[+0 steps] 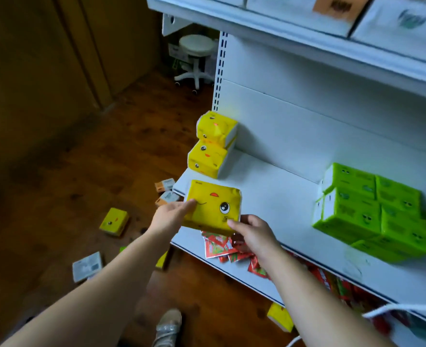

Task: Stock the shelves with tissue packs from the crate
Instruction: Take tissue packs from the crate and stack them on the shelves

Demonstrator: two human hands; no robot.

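Head view of a white shelving unit, with two bare forearms reaching in. Five yellow tissue packs are plainly seen: one held yellow pack (213, 207); an upper stacked pack (215, 127) resting on a lower stacked pack (207, 159) at the left end of the middle shelf (269, 196); one floor yellow pack (114, 221); and one yellow pack at the unit's foot (279, 318). The green packs (372, 211) form a single block at the right of the same shelf; blur prevents an exact count. Two orange-and-white packs (165, 185) lie on the floor just beside the shelf's left corner, and one grey-white pack (86, 266) lies nearer the viewer. Red sachets (219, 246) lie in a loose heap on the shelf below. The upper shelf (307, 28) carries blurred white packs and one orange pack. The floor (69, 171) is dark brown wood; brown panels (44, 58) close the left side. One white wheeled stool (195, 58) stands beyond the unit, one shoe (168, 326) shows at the bottom edge, and a white cord (394, 308) crosses the lower right. The held yellow pack is flat and roughly square, in a glossy wrap printed with a cartoon face: round eye, orange-red beak, curved line. It sits over the front left corner of the middle shelf, apart from the stacked pair; contact with the shelf cannot be told. The left hand (172, 216) grips its left edge, thumb on the printed face. The right hand (254, 234) pinches its near right corner.
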